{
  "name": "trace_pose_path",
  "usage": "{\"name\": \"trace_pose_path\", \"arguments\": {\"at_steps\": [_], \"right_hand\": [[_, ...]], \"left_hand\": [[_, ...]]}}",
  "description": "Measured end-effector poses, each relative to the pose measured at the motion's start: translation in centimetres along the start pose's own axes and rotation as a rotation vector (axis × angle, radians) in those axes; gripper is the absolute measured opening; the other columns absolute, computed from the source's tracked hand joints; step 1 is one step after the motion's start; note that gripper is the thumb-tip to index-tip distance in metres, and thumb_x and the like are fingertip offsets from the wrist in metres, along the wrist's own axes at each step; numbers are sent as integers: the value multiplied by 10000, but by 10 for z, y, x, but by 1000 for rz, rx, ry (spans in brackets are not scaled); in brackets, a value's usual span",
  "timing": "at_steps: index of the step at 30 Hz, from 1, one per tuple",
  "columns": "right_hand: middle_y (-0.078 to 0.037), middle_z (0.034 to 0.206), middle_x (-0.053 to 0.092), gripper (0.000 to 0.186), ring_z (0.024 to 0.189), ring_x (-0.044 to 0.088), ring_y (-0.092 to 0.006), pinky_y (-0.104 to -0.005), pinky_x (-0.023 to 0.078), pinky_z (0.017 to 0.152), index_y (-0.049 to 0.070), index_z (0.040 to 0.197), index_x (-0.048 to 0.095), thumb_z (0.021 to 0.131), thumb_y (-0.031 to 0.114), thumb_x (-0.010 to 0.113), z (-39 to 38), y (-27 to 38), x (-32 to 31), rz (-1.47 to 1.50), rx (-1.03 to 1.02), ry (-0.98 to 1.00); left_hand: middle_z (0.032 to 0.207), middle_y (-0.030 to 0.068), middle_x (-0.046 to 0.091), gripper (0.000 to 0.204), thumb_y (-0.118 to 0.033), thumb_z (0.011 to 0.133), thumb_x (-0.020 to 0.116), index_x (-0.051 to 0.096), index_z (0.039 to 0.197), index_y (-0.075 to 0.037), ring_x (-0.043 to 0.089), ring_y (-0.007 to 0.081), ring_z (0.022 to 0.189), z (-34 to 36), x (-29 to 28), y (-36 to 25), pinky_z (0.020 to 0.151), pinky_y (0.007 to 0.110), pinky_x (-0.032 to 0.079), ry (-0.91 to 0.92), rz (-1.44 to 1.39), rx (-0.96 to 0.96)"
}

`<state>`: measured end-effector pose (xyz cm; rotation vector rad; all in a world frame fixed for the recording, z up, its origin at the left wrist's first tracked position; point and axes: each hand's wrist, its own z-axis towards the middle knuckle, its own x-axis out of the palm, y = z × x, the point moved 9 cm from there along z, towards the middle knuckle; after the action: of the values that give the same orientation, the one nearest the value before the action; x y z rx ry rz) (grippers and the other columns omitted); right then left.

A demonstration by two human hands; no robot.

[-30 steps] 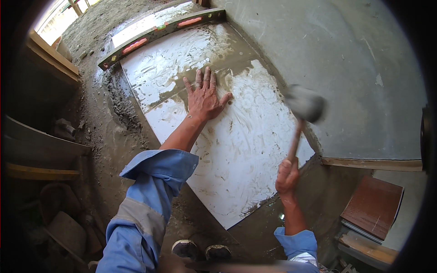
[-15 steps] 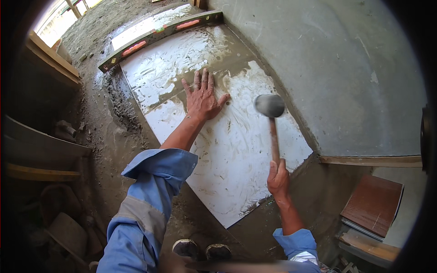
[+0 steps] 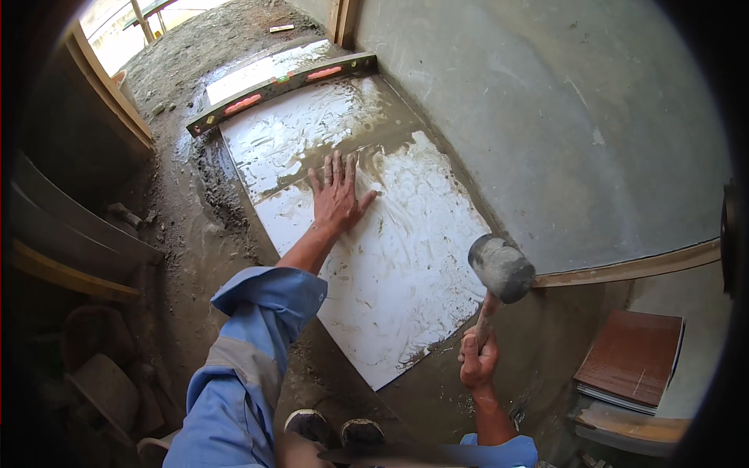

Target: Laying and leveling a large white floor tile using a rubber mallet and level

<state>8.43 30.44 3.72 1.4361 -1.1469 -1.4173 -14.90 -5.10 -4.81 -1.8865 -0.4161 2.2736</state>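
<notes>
My left hand lies flat with fingers spread on a white floor tile, near the seam with the tile beyond it. Wet grey mortar smears both tiles. In my right hand is the wooden handle of a rubber mallet, fingers wrapped round it. The mallet's dark, mortar-streaked head is over the tile's right corner, by the wall; I cannot tell whether it touches the tile. A long spirit level with red grips lies across the farther tiles.
A grey plastered wall runs along the right, with a wooden strip at its lower edge. Stacked brown tiles sit at the lower right. Buckets or pans stand in shadow at left; rough soil spreads beyond. My shoes show below.
The mallet has moved right and nearer to me, from above the tile's middle right to its right corner. My left hand stays flat on the tile. The view has shifted slightly.
</notes>
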Motion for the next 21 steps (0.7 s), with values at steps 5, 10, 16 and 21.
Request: {"name": "trace_pose_path", "arguments": {"at_steps": [5,10,16,21], "right_hand": [[-53,648,526,374,623,531,-178,-380,436,587,18,925,592,980,382,659,-12,-17,-1,-316,177,102],[1,639,507,362,610,506,-111,-306,406,547,39,913,585,1014,386,614,3,-5,5,-227,175,102],[11,719,450,440,594,419,-68,-225,380,519,32,1090,511,1060,471,501,38,88,0,171,-226,-97],[9,724,418,466,593,420,-82,-230,387,521,35,1118,486,1070,496,451,60,60,14,172,-307,-112]], "left_hand": [[1692,214,137,1008,-707,928,485,234,1604,-3,60,367,1580,-102,2,-60,1213,659,-32,190,-48,138],[1692,192,166,1172,-805,823,550,223,1603,5,87,331,1583,-107,-6,-58,1229,633,-11,218,-70,72],[1691,159,188,1238,-884,787,506,225,1601,5,109,295,1581,-73,-6,-34,1257,569,2,156,-63,-3],[1689,171,185,1211,-880,821,445,210,1603,14,87,306,1583,-48,-7,-15,1262,545,-13,46,-40,-80]]}}
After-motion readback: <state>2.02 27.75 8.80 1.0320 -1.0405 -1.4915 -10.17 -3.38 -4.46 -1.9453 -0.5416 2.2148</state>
